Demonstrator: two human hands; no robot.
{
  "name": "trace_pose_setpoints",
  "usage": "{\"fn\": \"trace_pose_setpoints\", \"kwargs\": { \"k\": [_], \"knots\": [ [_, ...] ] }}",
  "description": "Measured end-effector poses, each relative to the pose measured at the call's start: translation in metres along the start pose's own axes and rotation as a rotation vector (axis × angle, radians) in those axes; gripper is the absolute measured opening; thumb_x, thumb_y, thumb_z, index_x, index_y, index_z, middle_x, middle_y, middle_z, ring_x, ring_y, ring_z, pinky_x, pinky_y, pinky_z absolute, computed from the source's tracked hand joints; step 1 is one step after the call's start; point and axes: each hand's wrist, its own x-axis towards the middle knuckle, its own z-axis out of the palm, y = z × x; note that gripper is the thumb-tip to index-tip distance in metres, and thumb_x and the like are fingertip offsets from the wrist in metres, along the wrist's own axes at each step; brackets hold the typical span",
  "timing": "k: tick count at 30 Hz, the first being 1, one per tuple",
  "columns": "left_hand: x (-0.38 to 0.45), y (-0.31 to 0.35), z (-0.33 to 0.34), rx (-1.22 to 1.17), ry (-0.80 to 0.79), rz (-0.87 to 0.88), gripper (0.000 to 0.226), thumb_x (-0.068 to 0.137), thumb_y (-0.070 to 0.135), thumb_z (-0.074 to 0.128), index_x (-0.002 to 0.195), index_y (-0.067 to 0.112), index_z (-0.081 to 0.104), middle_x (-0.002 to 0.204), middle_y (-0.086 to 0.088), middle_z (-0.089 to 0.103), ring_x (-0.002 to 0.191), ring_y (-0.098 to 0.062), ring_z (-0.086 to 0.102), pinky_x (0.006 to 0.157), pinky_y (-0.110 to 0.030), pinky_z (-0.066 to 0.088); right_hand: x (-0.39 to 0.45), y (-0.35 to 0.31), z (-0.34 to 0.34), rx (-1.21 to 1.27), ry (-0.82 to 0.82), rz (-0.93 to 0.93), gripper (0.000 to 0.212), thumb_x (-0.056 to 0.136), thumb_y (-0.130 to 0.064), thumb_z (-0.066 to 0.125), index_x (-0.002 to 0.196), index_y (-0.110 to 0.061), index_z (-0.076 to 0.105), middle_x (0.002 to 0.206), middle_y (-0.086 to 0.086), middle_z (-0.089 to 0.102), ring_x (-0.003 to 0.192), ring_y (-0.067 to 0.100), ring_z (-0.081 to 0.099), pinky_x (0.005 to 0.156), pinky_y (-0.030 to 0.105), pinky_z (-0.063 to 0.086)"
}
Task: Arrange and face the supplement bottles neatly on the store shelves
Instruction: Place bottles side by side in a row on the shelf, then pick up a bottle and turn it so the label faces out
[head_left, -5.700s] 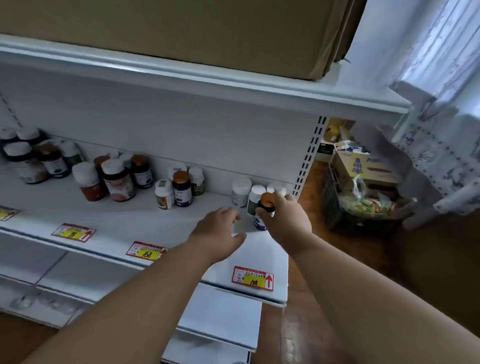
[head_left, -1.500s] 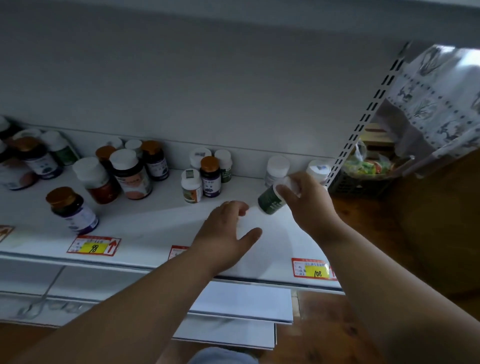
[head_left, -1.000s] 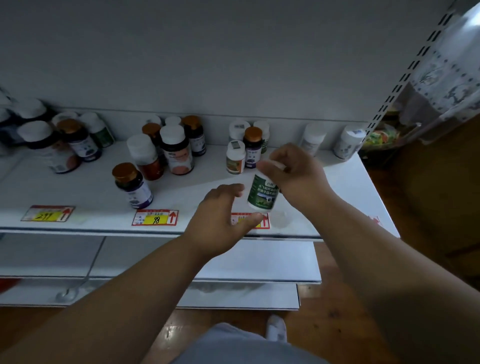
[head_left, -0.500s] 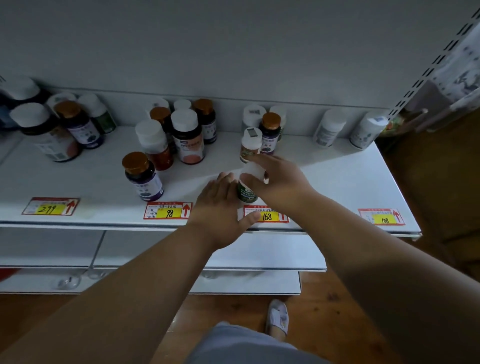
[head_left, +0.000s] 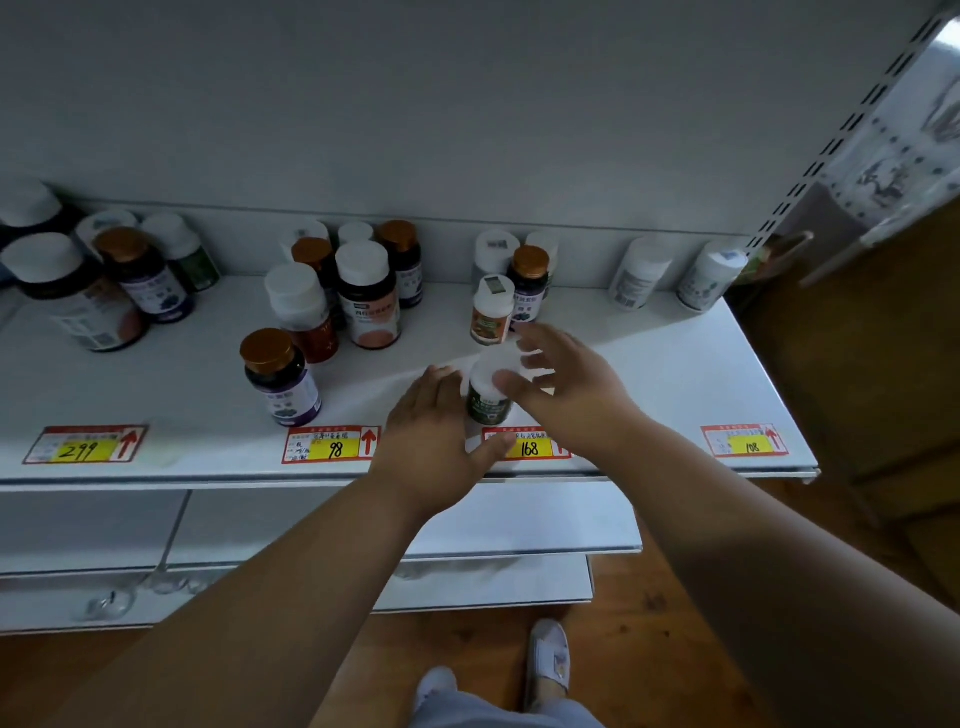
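Green bottle (head_left: 487, 399) upright at shelf (head_left: 675, 374) front, just behind 168 tag (head_left: 527, 448). Left hand (head_left: 434, 441) at its 9 o'clock, fingers straight, touching the side. Right hand (head_left: 563, 392) at 3 o'clock, fingers spread, thumb on white cap, no real clamp. Best: twist gently till label faces out. Smooth round plastic, slips easily.

Dim light, wooden floor (head_left: 857, 395), patterned curtain (head_left: 893, 161) at right.
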Motion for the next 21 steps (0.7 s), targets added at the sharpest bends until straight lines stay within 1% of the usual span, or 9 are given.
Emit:
{"fn": "trace_pose_setpoints", "kwargs": {
  "k": [1, 2, 4, 7, 10, 13, 15, 18, 21],
  "knots": [
    [-0.001, 0.004, -0.006, -0.049, 0.076, 0.004, 0.080, 0.081, 0.066, 0.055, 0.136, 0.008, 0.044, 0.136, -0.012, 0.051, 0.127, -0.029, 0.045, 0.105, -0.036, 0.035, -0.003, -0.001, -0.005, 0.014, 0.038, 0.014, 0.045, 0.084, -0.058, 0.058, 0.125, -0.044, 0.046, 0.116, -0.020, 0.055, 0.096, -0.003, 0.056, 0.079, 0.018, 0.047],
    [-0.001, 0.009, -0.013, -0.072, 0.158, 0.011, 0.075, 0.080, 0.063, 0.057, 0.131, 0.010, 0.047, 0.129, -0.011, 0.055, 0.119, -0.027, 0.049, 0.099, -0.036, 0.040, -0.005, -0.002, -0.012, 0.014, 0.076, 0.019, 0.036, 0.087, -0.057, 0.055, 0.120, -0.045, 0.047, 0.112, -0.020, 0.056, 0.094, -0.005, 0.056, 0.076, 0.017, 0.046],
    [0.003, 0.025, -0.026, -0.087, 0.282, 0.028, 0.067, 0.079, 0.062, 0.053, 0.125, 0.014, 0.047, 0.122, -0.008, 0.055, 0.111, -0.023, 0.049, 0.093, -0.034, 0.041, -0.009, -0.001, -0.028, -0.006, 0.133, 0.006, 0.022, 0.088, -0.055, 0.053, 0.108, -0.046, 0.050, 0.104, -0.021, 0.058, 0.089, -0.010, 0.056, 0.068, 0.012, 0.043],
    [0.018, 0.056, -0.039, -0.082, 0.357, 0.098, 0.060, 0.082, 0.055, 0.054, 0.123, 0.011, 0.051, 0.118, -0.008, 0.055, 0.108, -0.025, 0.049, 0.093, -0.035, 0.041, -0.011, 0.008, -0.053, -0.008, 0.192, 0.010, 0.021, 0.087, -0.055, 0.051, 0.102, -0.041, 0.054, 0.099, -0.019, 0.061, 0.085, -0.006, 0.059, 0.064, 0.017, 0.046],
    [0.035, 0.087, -0.036, -0.049, 0.339, 0.164, 0.056, 0.084, 0.049, 0.059, 0.126, 0.013, 0.050, 0.123, -0.007, 0.054, 0.113, -0.023, 0.046, 0.095, -0.034, 0.040, -0.005, 0.031, -0.082, -0.060, 0.262, 0.025, 0.030, 0.089, -0.055, 0.048, 0.106, -0.033, 0.057, 0.099, -0.012, 0.063, 0.084, 0.001, 0.061, 0.069, 0.026, 0.051],
    [0.056, 0.118, -0.019, -0.081, 0.268, 0.175, 0.056, 0.087, 0.051, 0.055, 0.133, 0.021, 0.041, 0.132, 0.000, 0.048, 0.120, -0.016, 0.039, 0.096, -0.027, 0.033, 0.009, 0.064, -0.117, -0.161, 0.289, 0.002, 0.031, 0.091, -0.051, 0.047, 0.109, -0.029, 0.058, 0.104, -0.010, 0.061, 0.081, -0.002, 0.058, 0.067, 0.022, 0.045],
    [0.071, 0.134, -0.007, -0.110, 0.201, 0.146, 0.057, 0.088, 0.054, 0.051, 0.135, 0.028, 0.034, 0.137, 0.005, 0.042, 0.125, -0.014, 0.036, 0.099, -0.026, 0.029, 0.023, 0.083, -0.134, -0.250, 0.277, -0.033, 0.031, 0.094, -0.045, 0.050, 0.117, -0.025, 0.058, 0.114, -0.006, 0.060, 0.088, 0.003, 0.059, 0.072, 0.022, 0.041],
    [0.093, 0.159, 0.017, -0.121, 0.211, 0.064, 0.057, 0.088, 0.052, 0.054, 0.136, 0.025, 0.037, 0.136, 0.005, 0.043, 0.123, -0.014, 0.037, 0.100, -0.028, 0.032, 0.058, 0.105, -0.158, -0.341, 0.169, -0.045, 0.038, 0.095, -0.034, 0.053, 0.132, -0.024, 0.051, 0.134, -0.001, 0.051, 0.107, 0.017, 0.060, 0.082, 0.024, 0.043],
    [0.111, 0.174, 0.036, -0.136, 0.216, -0.004, 0.054, 0.089, 0.046, 0.055, 0.134, 0.018, 0.043, 0.132, 0.000, 0.048, 0.121, -0.018, 0.041, 0.100, -0.034, 0.038, 0.099, 0.115, -0.167, -0.431, 0.017, -0.033, 0.052, 0.095, -0.025, 0.053, 0.144, -0.026, 0.038, 0.150, 0.003, 0.036, 0.121, 0.026, 0.053, 0.089, 0.027, 0.041]
  ]
}}
